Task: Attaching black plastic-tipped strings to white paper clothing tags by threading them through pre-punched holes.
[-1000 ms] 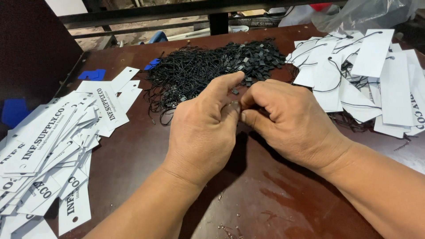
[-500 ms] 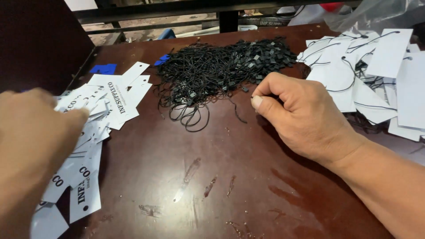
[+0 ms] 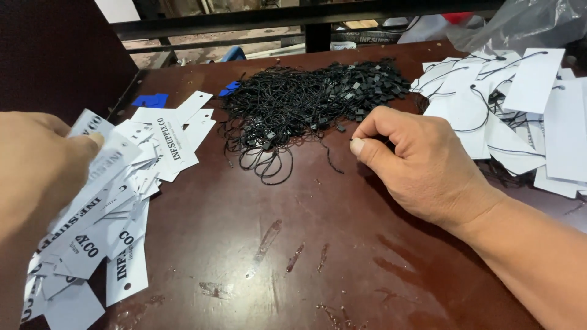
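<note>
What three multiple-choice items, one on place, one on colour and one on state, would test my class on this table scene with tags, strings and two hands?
1. Where does the pile of strings lie?
A. At the far middle of the table
B. Under the left hand
C. On the floor

2. What colour are the strings?
A. White
B. Black
C. Red

3. What is the left hand doing?
A. Lying flat on bare wood
B. Holding scissors
C. Gripping a white tag at the left heap of tags

Answers:
1 A: the pile sits between the two tag heaps, far from the camera.
2 B: the tangle is black throughout.
3 C: fingers close on a tag, while the right hand is curled near the strings.
</note>
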